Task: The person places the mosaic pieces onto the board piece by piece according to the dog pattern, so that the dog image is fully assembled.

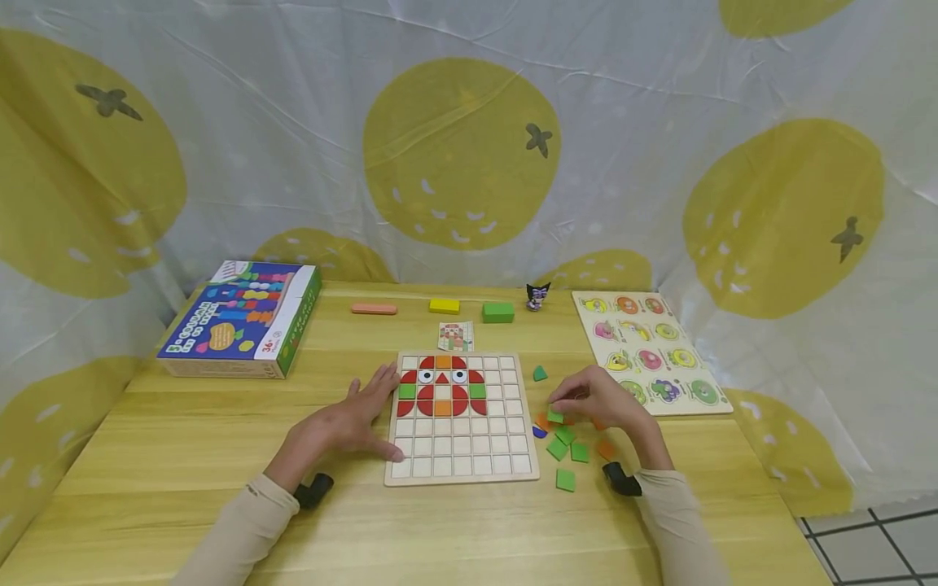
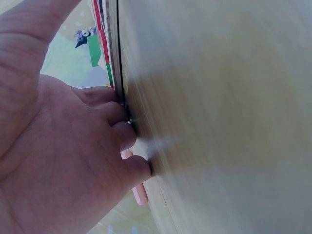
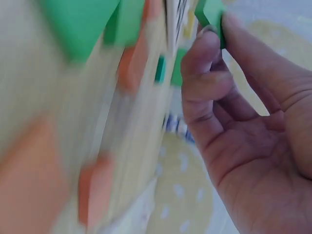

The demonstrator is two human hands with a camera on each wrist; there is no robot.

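One green square (image 1: 555,417) is pinched by the right hand (image 1: 599,399) just beside the grid board's (image 1: 462,447) right edge, left hand (image 1: 343,425) spread wide at its left edge (head view). Left wrist: tabletop (image 2: 224,122) is touched by fingertips. Right wrist: orange pieces (image 3: 31,183) are pretty blurred.

Grid board (image 1: 461,426) on the tabletop (image 1: 366,541), card (image 1: 456,336) just behind it, 3 blocks (image 1: 444,306) farther back, figurine (image 1: 536,298) to their right, box (image 1: 242,317) back left, puzzle board (image 1: 652,343) back right, loose pieces (image 1: 557,449) right of the grid board, left fingers (image 1: 379,381) at its left edge, right fingers (image 1: 570,394) over pieces
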